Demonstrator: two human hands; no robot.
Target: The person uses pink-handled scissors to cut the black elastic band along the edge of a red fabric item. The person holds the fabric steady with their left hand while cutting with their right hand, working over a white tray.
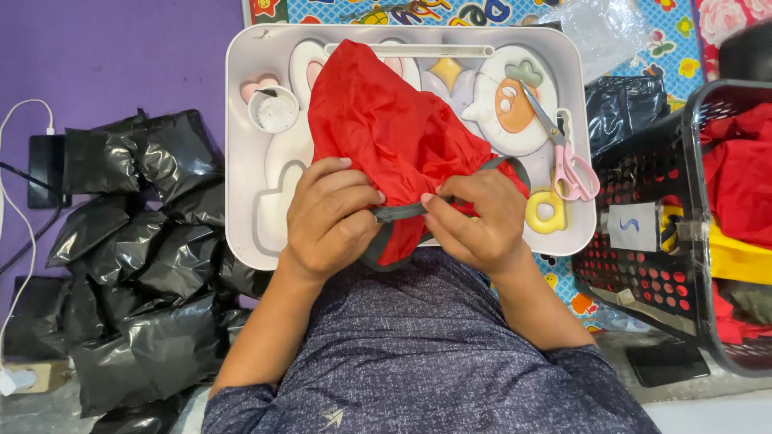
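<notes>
Both hands, left hand (330, 217) and right hand (474, 221), pinch the grey strap (400, 212) of the red cloth (386, 128) over the tray (241, 161). A hard pull could sweep the scissors (567, 157) off.

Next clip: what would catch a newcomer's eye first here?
The bright red fabric bunched on the white tray, with the left hand and right hand pinching its grey strap at the near edge. Then the pink scissors on the tray's right side, and the black plastic bags heaped at left.
</notes>
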